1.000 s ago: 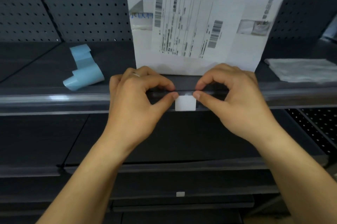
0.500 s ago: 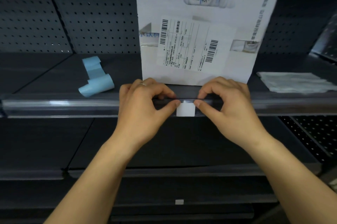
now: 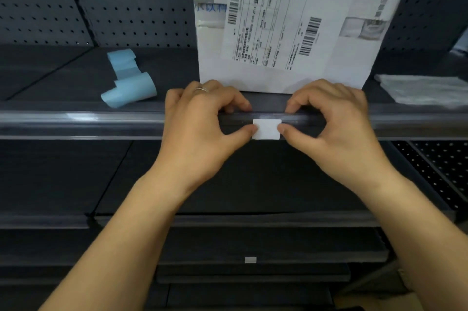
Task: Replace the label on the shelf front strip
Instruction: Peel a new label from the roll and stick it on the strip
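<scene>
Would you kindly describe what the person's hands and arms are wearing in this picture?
Both forearms are bare as far as the frame shows, with no sleeves, gloves or watch in view. The left hand wears a thin silver-coloured ring on one finger. The right hand wears nothing visible.

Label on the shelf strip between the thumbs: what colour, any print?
Plain white label, no print visible on it; head view.

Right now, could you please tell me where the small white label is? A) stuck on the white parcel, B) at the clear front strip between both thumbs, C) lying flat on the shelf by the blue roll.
B: the white label sits at the clear front strip, between the thumbs of the left hand and the right hand.
</scene>
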